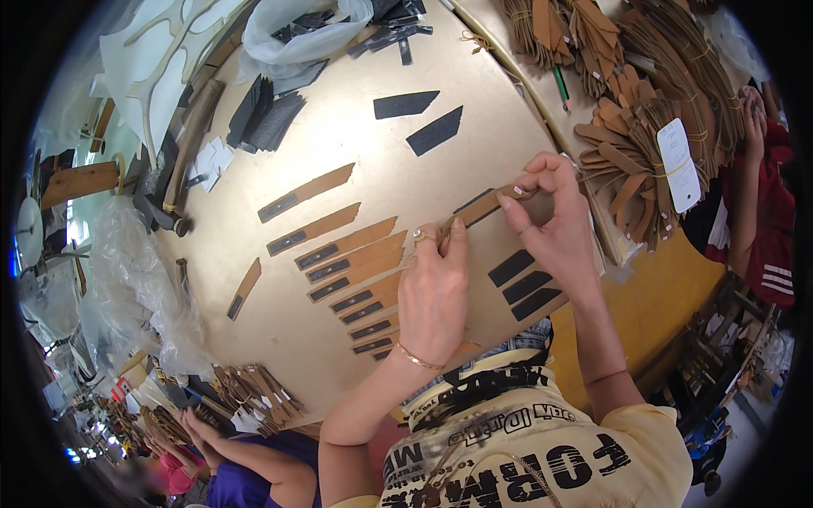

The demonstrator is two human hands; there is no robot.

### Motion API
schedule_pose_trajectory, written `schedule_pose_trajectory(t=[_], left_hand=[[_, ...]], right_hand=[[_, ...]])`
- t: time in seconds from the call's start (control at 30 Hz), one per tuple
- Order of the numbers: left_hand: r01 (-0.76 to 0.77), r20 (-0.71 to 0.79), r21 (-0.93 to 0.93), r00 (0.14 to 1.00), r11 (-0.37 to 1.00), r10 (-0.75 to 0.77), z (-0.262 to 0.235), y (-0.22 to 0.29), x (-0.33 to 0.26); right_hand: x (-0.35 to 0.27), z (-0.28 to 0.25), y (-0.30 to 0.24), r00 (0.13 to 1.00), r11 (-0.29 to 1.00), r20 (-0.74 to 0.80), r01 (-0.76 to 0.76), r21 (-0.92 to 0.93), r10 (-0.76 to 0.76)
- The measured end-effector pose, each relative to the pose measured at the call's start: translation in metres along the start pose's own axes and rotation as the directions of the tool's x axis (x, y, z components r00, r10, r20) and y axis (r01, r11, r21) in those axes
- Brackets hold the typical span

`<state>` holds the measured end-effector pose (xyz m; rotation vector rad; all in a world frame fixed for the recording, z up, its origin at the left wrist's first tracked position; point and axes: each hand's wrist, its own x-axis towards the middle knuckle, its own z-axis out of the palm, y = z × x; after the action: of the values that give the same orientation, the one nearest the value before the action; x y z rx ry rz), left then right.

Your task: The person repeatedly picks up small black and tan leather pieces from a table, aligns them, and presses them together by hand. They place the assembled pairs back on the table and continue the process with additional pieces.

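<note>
Between both hands is a brown leather strip, held just above the tabletop with a black piece along its far edge. My left hand pinches its left end between thumb and fingers. The other end is gripped by my right hand, with thumb and forefinger together near a small white tag. Left of my left hand lies a slanted row of brown strips, each with a black patch on one end. Several black pieces rest below my right wrist.
Two black pieces lie on the far part of the table. A black stack and a plastic bag stand far left. Bundled brown straps fill the right side, with a green pencil nearby. Other people sit at both sides.
</note>
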<state>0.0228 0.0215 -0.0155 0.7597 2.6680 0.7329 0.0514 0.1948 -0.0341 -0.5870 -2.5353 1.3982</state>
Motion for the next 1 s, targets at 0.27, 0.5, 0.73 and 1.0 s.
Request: schedule_pose_trajectory(t=[0.27, 0.5, 0.73, 1.0], left_hand=[[0.000, -0.038, -0.025, 0.999, 1.000, -0.001, -0.004, -0.005, 0.003], [0.136, 0.050, -0.614, 0.990, 0.778, -0.133, -0.022, -0.024, 0.019], [-0.065, -0.116, -0.668, 0.993, 0.741, -0.017, -0.026, -0.013, 0.024], [-0.205, -0.310, -0.228, 0.942, 0.952, 0.129, 0.006, -0.022, 0.022]], right_hand=[[-0.006, 0.001, 0.004, 0.942, 0.873, 0.040, 0.325, -0.363, -0.333], [-0.030, 0.003, -0.016, 0.899, 0.743, 0.173, 0.430, -0.513, -0.402], [-0.024, 0.020, -0.017, 0.988, 0.987, 0.022, 0.155, -0.043, -0.155], [-0.010, 0.009, -0.003, 0.990, 0.878, 0.066, -0.142, 0.458, 0.125]])
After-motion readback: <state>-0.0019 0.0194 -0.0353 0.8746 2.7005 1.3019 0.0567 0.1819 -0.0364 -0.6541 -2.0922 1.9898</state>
